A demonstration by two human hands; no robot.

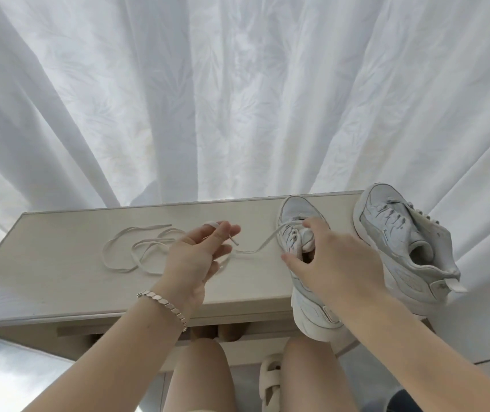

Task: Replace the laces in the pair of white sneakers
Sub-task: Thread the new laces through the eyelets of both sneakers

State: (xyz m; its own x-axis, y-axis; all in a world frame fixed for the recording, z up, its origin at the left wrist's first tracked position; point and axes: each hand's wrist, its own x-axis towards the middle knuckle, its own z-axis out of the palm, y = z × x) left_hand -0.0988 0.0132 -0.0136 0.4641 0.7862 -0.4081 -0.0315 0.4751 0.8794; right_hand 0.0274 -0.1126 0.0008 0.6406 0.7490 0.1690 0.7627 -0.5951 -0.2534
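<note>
Head view, from the left: a loose lace (136,251) lies in slack loops on the pale table (59,292), with a white curtain (238,84) hanging behind.

Just right of the loops, the left hand (199,257), with a bracelet (163,301) at the wrist, pinches a second lace (264,243) close to its tip (233,240). The other fingers are spread. That lace runs in a shallow sag to the lower eyelets of the near sneaker (309,310), whose heel juts over the table's front edge.

The right hand (336,263) curls over the tongue and eyelet rows, gripping the shoe. It hides which eyelet is next.

Farthest right, the other sneaker (398,242) leans tilted at the table's end, laced; whether with old or new lace cannot be told.

The step in hand looks like threading. To do it well:
- Keep the pinch right behind the stiff tip so it steers cleanly.
- Spread the eyelet flap with the right thumb.
- Feed from beneath and draw the slack through flat, without a twist.
- Match both ends for length before crossing higher.
- Keep the loose lace clear so it does not tangle.
</note>
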